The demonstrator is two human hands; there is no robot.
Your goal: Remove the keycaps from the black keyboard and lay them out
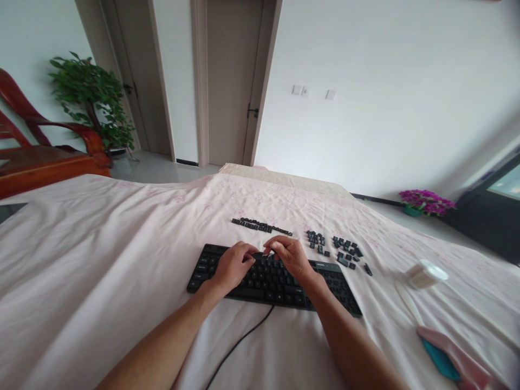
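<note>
Down at the front, a tugged cord [244, 336] could shift the keyboard [268, 284] on its cloth [122, 271]; over its far side, the right hand [291, 255] pinches something tiny [267, 255] that could slip; what the left hand [233, 267] grips, I cannot tell; beyond, loose keys [257, 224] could scatter if the cloth bunches

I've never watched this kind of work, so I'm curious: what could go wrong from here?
The loose keys lie on a wrinkled cloth, so a tug could scatter or mix them. The cord trails from the keyboard toward the person; if snagged, it might drag the keyboard askew. The left hand and right hand are close together, so one could bump the other.
</note>
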